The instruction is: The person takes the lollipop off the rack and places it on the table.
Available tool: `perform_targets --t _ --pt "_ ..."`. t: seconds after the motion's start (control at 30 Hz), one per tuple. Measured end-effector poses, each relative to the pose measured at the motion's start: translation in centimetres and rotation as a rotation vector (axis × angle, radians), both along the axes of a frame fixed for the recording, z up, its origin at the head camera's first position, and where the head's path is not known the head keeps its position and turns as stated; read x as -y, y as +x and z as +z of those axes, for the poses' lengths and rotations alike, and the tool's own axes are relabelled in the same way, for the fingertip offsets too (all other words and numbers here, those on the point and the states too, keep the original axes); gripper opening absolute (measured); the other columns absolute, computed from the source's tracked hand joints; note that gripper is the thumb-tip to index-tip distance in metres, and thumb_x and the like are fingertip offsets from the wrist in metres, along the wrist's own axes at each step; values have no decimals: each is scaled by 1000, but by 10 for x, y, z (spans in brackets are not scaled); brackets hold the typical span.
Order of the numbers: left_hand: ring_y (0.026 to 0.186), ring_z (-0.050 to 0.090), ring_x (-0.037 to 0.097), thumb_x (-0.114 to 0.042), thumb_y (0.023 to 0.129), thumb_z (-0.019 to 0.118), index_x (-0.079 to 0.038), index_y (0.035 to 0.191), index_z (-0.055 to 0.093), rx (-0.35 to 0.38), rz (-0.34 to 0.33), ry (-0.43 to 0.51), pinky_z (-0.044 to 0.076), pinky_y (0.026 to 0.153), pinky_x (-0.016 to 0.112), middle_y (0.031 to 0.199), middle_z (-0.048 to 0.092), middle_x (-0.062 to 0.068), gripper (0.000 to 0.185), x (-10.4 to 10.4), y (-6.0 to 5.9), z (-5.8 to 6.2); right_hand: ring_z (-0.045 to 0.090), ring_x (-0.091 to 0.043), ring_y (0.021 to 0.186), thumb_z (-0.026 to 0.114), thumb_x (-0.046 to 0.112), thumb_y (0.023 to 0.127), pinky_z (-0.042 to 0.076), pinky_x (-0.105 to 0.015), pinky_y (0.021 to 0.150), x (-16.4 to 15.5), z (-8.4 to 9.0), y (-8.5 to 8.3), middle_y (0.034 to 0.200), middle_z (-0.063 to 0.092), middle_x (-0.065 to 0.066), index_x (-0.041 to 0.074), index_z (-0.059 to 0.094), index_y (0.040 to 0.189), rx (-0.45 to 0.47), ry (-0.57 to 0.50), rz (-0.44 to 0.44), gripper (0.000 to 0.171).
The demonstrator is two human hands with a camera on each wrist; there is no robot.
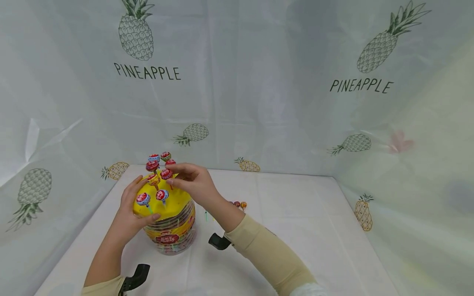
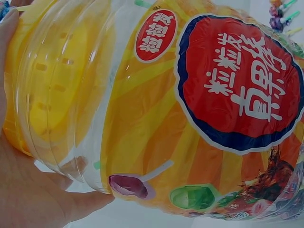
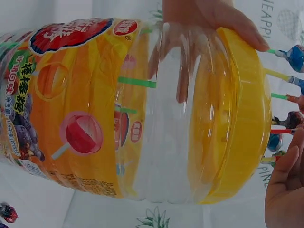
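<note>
A clear plastic jar (image 1: 174, 240) of lollipops with a yellow and red label stands upright on the table. Several wrapped lollipops stick up from its yellow lid (image 1: 177, 202) by their sticks, among them a blue and red one (image 1: 143, 199). My left hand (image 1: 127, 213) grips the lid and the jar's neck from the left, thumb in front. From the right, my right hand (image 1: 198, 184) pinches a red lollipop (image 1: 166, 174) between thumb and forefinger. Its red stick (image 3: 282, 131) stands in the lid in the right wrist view.
Right of the jar, behind my right forearm, several loose lollipops (image 1: 242, 205) lie on the white-covered table (image 1: 289, 205). A pineapple-print sheet (image 1: 252, 90) hangs behind and along both sides. Black wrist mounts (image 1: 219, 241) stick out from my forearms.
</note>
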State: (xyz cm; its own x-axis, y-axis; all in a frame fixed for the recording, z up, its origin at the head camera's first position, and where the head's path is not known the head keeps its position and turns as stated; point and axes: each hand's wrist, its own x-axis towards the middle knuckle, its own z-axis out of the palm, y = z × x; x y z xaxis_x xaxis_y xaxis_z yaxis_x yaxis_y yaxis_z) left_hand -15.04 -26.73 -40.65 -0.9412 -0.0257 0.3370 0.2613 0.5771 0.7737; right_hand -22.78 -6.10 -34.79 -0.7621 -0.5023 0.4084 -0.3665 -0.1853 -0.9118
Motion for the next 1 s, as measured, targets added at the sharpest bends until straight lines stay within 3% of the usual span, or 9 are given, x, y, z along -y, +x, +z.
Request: perform_targets --t 0.27,0.7,1.0 --pt "130 27 50 -6 73 84 -12 154 24 4 7 -5 32 80 2 160 6 14 101 -3 -2 1 61 -13 93 66 5 92 55 -31 81 -18 3 -1 112 66 -10 1 66 121 -94 -75 -43 29" --pt "134 22 50 -8 73 83 -13 154 22 28 30 -30 31 80 4 160 5 12 101 -3 -2 4 65 -23 100 64 -2 91 53 -38 90 -71 -24 -20 110 67 -9 -6 61 123 -5 -121 -25 32" --pt "135 21 49 -6 73 84 -14 155 21 43 41 -29 37 84 7 161 4 11 104 -2 -1 1 67 -27 102 68 5 90 49 -40 95 -108 -55 -33 111 68 -11 0 63 122 119 -120 -73 33"
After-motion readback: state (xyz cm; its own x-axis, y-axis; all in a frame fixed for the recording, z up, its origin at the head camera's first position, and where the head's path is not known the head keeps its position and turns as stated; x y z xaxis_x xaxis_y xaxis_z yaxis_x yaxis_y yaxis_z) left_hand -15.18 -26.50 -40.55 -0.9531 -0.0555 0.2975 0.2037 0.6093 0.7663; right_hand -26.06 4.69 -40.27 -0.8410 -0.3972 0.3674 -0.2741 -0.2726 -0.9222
